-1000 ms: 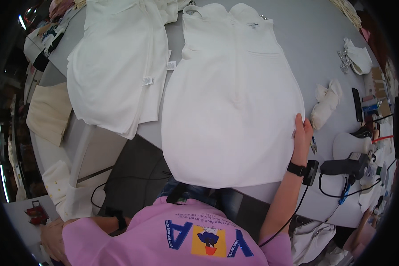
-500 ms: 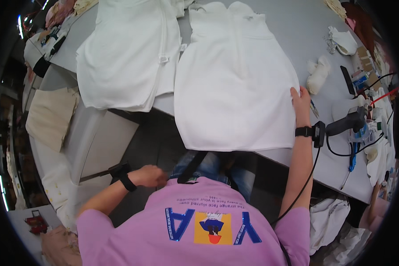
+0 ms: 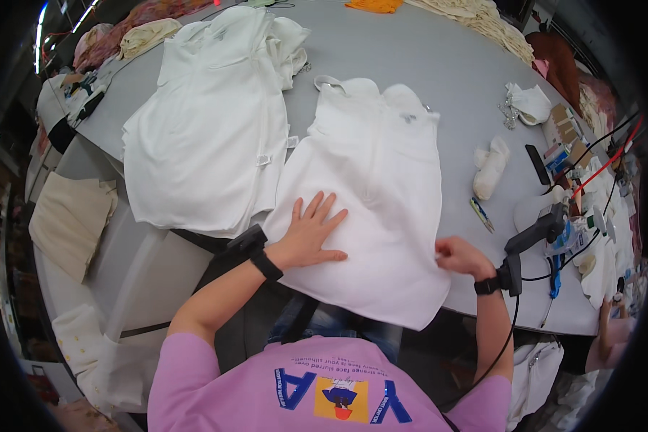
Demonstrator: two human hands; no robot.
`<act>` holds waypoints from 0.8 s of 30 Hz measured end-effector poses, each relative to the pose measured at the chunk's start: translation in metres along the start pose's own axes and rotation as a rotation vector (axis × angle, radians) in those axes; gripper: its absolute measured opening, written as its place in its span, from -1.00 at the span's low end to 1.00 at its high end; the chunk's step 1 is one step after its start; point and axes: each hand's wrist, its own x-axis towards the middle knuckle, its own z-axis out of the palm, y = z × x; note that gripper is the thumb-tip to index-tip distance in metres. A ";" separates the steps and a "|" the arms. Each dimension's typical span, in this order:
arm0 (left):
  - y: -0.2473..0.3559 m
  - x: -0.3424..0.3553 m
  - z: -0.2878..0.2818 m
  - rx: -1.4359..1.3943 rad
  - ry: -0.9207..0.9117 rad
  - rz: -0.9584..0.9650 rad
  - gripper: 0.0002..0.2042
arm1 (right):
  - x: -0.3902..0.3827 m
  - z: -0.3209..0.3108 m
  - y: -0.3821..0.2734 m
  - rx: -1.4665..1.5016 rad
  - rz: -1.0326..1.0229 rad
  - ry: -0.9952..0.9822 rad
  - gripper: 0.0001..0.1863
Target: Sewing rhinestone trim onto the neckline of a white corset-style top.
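My left hand (image 3: 306,241) lies open, fingers spread, on the lower part of a white garment with a scalloped top (image 3: 367,158). My right hand (image 3: 461,255) has its fingers closed on that garment's right edge, low down, where the cloth bends and ripples slightly. Both wrists carry black straps with devices. Left of this garment lies a stack of similar white garments (image 3: 201,144) with small labels at the side. Small snips (image 3: 481,214) rest on the grey table (image 3: 360,43) beyond my right hand, below a rolled white cloth (image 3: 491,173).
A dark phone (image 3: 537,164), boxes (image 3: 558,129), cables and tools line the table's right side. Beige fabric (image 3: 72,216) sits at left on a pale surface. More fabric (image 3: 468,32) is heaped at the far edge. Another person's arm (image 3: 608,331) shows at far right.
My left hand has risen from below the table onto the garment, now spread on it. The garment's top sits lower and its lower right has shifted and bent; my right hand remains at that edge.
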 end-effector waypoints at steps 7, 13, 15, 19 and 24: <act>0.005 -0.003 -0.010 0.025 -0.024 0.090 -0.21 | 0.018 -0.050 -0.034 0.210 0.142 0.170 -0.79; -0.008 0.007 -0.022 -0.093 -0.126 0.145 -0.34 | 0.094 -0.097 -0.011 -0.057 -0.016 0.674 -0.79; -0.021 0.008 -0.029 -0.132 -0.153 0.191 -0.37 | 0.102 -0.113 -0.015 -0.330 -0.071 0.766 -0.78; -0.046 0.005 -0.046 -0.265 -0.242 0.290 -0.46 | 0.110 -0.120 -0.042 -0.994 -0.091 0.815 -0.77; -0.056 0.008 -0.049 -0.370 -0.264 0.270 -0.50 | 0.108 -0.085 -0.026 -0.720 -0.115 0.587 -0.79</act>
